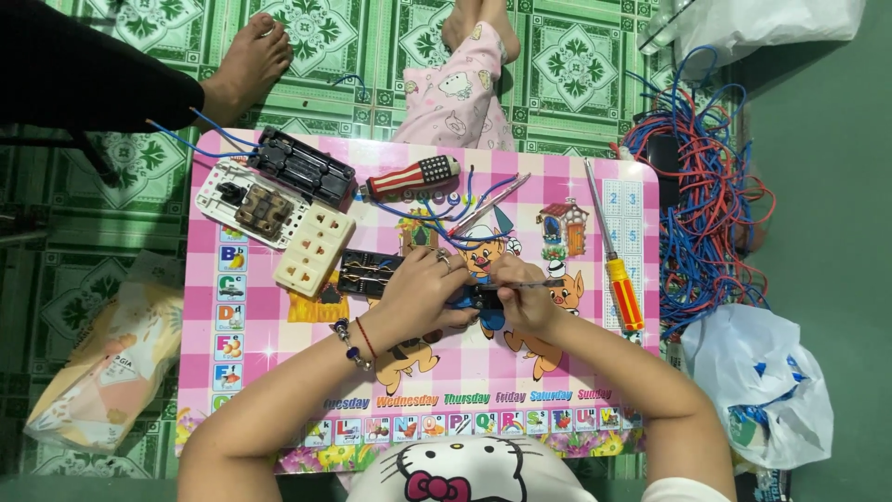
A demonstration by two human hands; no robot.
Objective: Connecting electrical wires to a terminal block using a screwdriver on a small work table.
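Green patterned floor tiles surround the pink play table (279,372). We note the left hand (418,293) grasping a small black part (474,297) at its centre. The right hand (525,297), just right of it, pinches a thin tool (539,284) lying crosswise.

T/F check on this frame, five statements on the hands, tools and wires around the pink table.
1. Both hands meet on a small black part. True: left hand and right hand grip it over the pink table.
2. The yellow-handled screwdriver is in the right hand. False: it lies on the table, right of the hands.
3. The tangle of red and blue wires lies on the floor right of the table. True.
4. The cream socket block sits left of the hands. True.
5. The striped-handle screwdriver lies on the floor. False: it is on the table, near the far edge.
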